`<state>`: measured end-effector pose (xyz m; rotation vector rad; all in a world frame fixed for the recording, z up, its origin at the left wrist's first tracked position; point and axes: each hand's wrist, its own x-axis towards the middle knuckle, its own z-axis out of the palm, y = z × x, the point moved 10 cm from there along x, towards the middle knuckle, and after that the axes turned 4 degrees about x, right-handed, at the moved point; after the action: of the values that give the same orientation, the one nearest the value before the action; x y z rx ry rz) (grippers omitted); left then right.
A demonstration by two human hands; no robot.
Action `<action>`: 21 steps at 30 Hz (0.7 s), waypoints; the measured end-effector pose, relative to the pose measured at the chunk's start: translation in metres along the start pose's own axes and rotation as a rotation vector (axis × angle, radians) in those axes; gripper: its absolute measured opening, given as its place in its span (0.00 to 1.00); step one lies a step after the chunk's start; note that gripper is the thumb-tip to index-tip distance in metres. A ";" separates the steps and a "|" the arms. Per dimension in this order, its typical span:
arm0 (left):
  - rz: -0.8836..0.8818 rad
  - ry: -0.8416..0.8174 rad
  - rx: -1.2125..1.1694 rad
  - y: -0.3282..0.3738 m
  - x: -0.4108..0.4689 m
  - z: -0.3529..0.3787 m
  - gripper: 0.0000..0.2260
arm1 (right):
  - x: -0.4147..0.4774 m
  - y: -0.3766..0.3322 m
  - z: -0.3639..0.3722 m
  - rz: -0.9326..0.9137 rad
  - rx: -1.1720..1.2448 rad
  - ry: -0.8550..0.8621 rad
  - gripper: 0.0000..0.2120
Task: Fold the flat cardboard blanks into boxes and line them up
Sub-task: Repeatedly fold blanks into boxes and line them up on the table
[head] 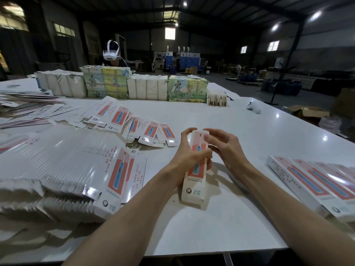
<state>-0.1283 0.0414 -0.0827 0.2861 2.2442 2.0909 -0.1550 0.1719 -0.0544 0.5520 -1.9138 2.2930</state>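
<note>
Bare left hand and right hand, bare forearms.

At the upper left a person in a white headset is behind a row of white and colourful paper bundles. A small white controller lies on the shiny white table, at the right.
</note>
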 end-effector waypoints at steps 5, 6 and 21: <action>-0.027 -0.048 -0.081 -0.004 -0.002 0.003 0.37 | -0.002 -0.002 -0.002 -0.037 -0.078 0.005 0.10; -0.027 -0.047 -0.069 -0.004 -0.002 0.002 0.36 | -0.002 -0.003 -0.002 -0.043 -0.084 0.001 0.09; -0.181 0.131 -0.530 -0.018 0.000 -0.008 0.20 | -0.007 -0.008 0.014 -0.165 -0.496 -0.028 0.09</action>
<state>-0.1319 0.0321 -0.0995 -0.0835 1.6019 2.5446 -0.1434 0.1610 -0.0470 0.6455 -2.2398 1.6321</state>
